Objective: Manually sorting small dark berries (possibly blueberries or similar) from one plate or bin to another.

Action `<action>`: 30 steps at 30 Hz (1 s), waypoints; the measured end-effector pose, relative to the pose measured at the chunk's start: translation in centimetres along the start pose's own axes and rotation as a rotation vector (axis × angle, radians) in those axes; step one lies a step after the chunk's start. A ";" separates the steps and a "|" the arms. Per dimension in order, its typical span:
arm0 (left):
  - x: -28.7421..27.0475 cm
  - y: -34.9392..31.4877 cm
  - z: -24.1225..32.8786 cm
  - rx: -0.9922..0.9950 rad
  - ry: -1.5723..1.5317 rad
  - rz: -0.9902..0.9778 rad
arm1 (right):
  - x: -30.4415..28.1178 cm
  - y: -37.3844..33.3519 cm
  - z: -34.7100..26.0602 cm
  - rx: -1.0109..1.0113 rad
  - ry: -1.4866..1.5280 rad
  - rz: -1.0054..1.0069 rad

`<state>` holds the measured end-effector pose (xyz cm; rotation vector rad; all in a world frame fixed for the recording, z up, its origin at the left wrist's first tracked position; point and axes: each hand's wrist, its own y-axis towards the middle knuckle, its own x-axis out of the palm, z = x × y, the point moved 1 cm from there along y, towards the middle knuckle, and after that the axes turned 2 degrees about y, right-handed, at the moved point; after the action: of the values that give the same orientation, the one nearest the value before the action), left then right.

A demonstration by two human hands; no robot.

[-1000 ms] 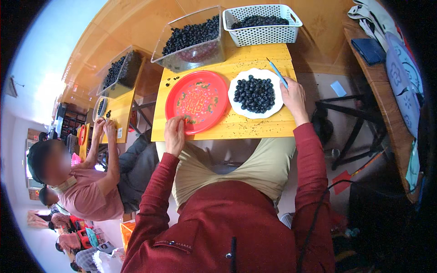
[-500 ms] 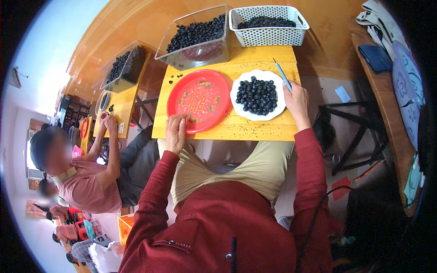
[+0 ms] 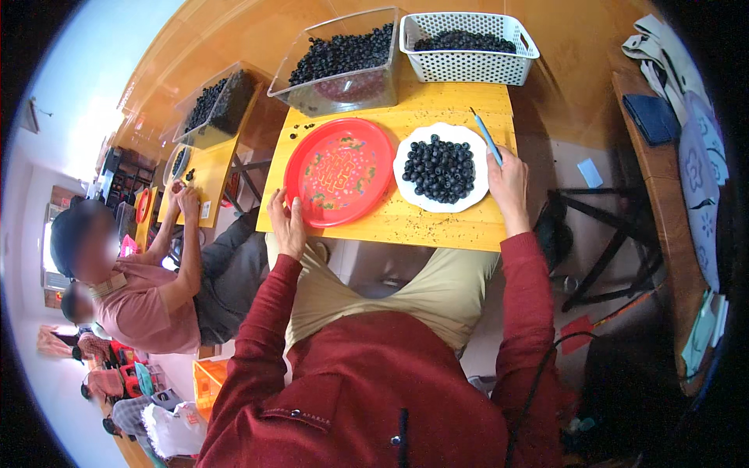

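My right hand point(image 3: 509, 186) is closed round a slim blue tool point(image 3: 488, 138) with a thin dark tip pointing away from me. It rests at the right rim of a scalloped white plate point(image 3: 404, 189), heaped with small, round, blue-black pieces point(image 3: 441, 168) like berries or beads. My left hand point(image 3: 286, 225) is empty, fingers apart, at the table's near left edge. Its thumb is at the lower left rim of a round red plate point(image 3: 338, 173) patterned in gold and green; I cannot tell whether they touch. No round pieces lie on the red plate.
The wooden table point(image 3: 468, 226) is strewn with brown crumbs. At its far side stand a clear bin point(image 3: 335, 97) and a white perforated basket point(image 3: 466, 69), both holding dark round pieces. A person point(image 3: 148, 304) works at another table on the left. A wooden bench point(image 3: 651, 187) runs along the right.
My left hand has drawn back slightly to the left from the red plate's rim, its fingers spreading. My right hand still holds the blue tool beside the white plate. The view has shifted slightly.
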<state>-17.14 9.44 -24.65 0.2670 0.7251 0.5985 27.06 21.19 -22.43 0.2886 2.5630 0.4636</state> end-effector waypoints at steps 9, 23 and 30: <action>0.0 0.3 -1.0 0.048 0.065 -0.028 | 0.2 -0.2 0.1 -0.055 -0.100 0.005; 0.2 0.1 -0.9 0.057 0.005 -0.049 | 0.3 -0.2 0.4 -0.032 -0.111 -0.026; -0.1 0.2 -0.2 0.043 0.040 -0.073 | 0.2 -0.1 -0.3 0.023 -0.131 -0.022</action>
<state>-17.40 9.59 -24.62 0.2683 0.7835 0.5203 26.70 21.04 -22.34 0.2890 2.4426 0.3945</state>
